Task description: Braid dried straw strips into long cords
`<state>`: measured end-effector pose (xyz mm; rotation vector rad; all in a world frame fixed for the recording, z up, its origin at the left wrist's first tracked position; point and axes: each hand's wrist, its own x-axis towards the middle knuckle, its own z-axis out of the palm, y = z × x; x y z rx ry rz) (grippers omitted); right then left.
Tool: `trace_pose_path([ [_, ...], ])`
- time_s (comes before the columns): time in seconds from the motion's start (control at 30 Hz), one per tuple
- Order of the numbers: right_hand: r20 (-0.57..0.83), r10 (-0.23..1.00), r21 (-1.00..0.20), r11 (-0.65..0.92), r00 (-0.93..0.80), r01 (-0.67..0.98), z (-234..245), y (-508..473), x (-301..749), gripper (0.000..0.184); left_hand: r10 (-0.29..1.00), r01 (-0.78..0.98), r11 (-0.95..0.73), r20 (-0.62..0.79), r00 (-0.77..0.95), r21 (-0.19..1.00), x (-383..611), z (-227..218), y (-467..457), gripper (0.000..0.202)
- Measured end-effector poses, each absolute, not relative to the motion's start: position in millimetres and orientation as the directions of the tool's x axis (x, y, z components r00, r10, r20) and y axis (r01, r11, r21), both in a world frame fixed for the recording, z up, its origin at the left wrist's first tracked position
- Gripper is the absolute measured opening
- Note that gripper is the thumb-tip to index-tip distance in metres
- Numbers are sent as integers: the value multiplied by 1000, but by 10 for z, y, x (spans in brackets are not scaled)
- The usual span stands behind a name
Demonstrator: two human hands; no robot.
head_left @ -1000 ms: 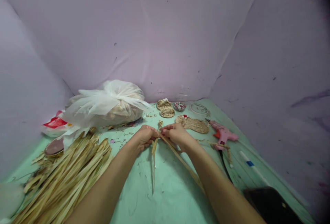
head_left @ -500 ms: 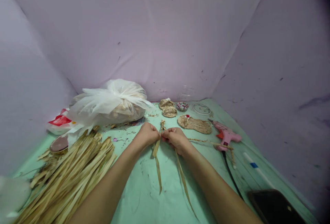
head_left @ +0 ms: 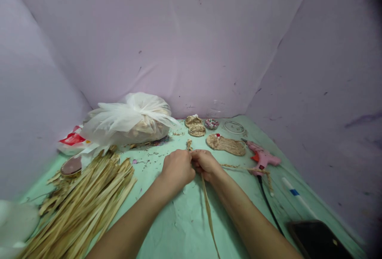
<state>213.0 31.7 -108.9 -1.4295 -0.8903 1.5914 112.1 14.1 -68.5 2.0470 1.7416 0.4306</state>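
My left hand (head_left: 178, 171) and my right hand (head_left: 205, 163) meet over the middle of the green table, both closed around a braid of dried leaf strips (head_left: 189, 145). The braid's knotted end pokes out just beyond my fingertips. From under my right hand one long strip (head_left: 208, 207) trails down toward the near edge. My left fist hides the other strips. Behind the hands lie a woven slipper sole (head_left: 227, 145) with a red bead on it and a small woven slipper (head_left: 195, 126).
Dried leaf strips (head_left: 86, 199) are heaped at left, below a white plastic bag (head_left: 131, 119). On the right are a pink glue gun (head_left: 262, 156), a white pen (head_left: 298, 196) and a dark phone (head_left: 320, 237). A bowl of beads (head_left: 211, 123) stands near the back wall.
My left hand has turned and come nearer, its back now covering the strips that hung below it. My right hand has stayed almost in place, still pinching the braid.
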Motion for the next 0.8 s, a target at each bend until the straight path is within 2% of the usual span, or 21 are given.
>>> trace_pose_path([
  [0.07, -440, 896, -890, -444, -57, -108, -1062, 309, 2142, 7, 975, 819, -129, -81, 209, 558, 1050, -663, 206, 9],
  [0.13, -452, 889, -884, -457, -73, -97, -1034, 302, 2159, 6, 979, 765, -68, -104, 174, 640, 961, -633, 298, 9],
  [0.2, -458, 885, -882, -464, -88, -81, -1015, 300, 2176, 6, 987, 652, 97, -159, 38, 752, 901, -618, 380, 5],
  [0.23, -457, 884, -883, -464, -95, -70, -1011, 301, 2182, 5, 972, 558, 198, -234, -7, 806, 891, -624, 408, 9],
  [0.27, -453, 885, -886, -460, -105, -58, -1010, 303, 2187, 4, 944, 455, 294, -331, 0, 840, 895, -641, 425, 12],
  [0.33, -440, 889, -894, -447, -125, -25, -1016, 309, 2192, 4, 866, 306, 429, -483, 130, 850, 934, -700, 434, 11],
  [0.4, -422, 896, -906, -423, -140, 23, -1026, 316, 2196, 6, 814, 262, 466, -526, 247, 845, 985, -773, 427, 9],
  [0.5, -379, 915, -924, -365, -141, 118, -1048, 326, 2213, 7, 818, 286, 452, -520, 245, 845, 1026, -857, 422, 10],
  [0.7, -207, 976, -920, -172, -63, 351, -1088, 331, 2249, 6, 899, 411, 355, -428, 96, 840, 1019, -1002, 482, 13],
  [0.77, -108, 994, -852, -83, -19, 516, -1049, 302, 2239, 8, 941, 436, 275, -332, 59, 857, 1021, -1069, 512, 15],
  [0.8, -58, 998, -778, -43, -3, 626, -1016, 279, 2229, 10, 955, 431, 245, -292, 46, 868, 1025, -1098, 525, 16],
])
